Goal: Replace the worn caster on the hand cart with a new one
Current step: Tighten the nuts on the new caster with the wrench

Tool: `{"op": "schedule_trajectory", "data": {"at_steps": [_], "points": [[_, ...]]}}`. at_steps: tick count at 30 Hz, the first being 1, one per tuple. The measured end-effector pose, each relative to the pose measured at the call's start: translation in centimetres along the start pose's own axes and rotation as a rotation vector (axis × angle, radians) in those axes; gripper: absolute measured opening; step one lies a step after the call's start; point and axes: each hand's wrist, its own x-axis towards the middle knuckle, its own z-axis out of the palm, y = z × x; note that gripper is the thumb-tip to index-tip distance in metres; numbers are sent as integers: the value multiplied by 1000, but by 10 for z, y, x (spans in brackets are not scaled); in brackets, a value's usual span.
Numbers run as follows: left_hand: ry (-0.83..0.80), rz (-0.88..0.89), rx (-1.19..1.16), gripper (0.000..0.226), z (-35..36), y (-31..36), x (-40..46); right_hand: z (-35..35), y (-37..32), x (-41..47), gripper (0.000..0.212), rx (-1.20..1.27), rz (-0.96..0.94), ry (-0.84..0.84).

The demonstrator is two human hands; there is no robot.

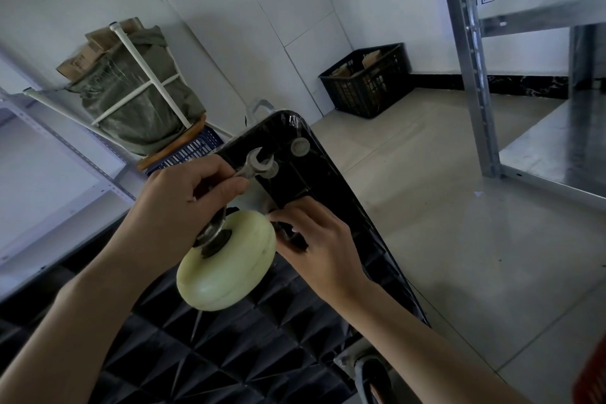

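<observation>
Head view — fingers (226, 188) (curled) around wrench (252, 166)

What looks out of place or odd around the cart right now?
The cart is tipped up with its ribbed underside facing the camera, as the job needs. The pale wheel sits at an angle to the deck. The left hand holds a wrench; the right hand is at the wheel's mount. Nothing looks spilled or broken.
</observation>
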Motion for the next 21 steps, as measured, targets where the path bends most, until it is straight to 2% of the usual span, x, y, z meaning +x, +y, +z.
{"op": "schedule_trajectory", "data": {"at_steps": [21], "points": [[6, 15, -37, 15, 2, -3, 1, 1, 2, 3, 9, 63, -36, 11]]}}
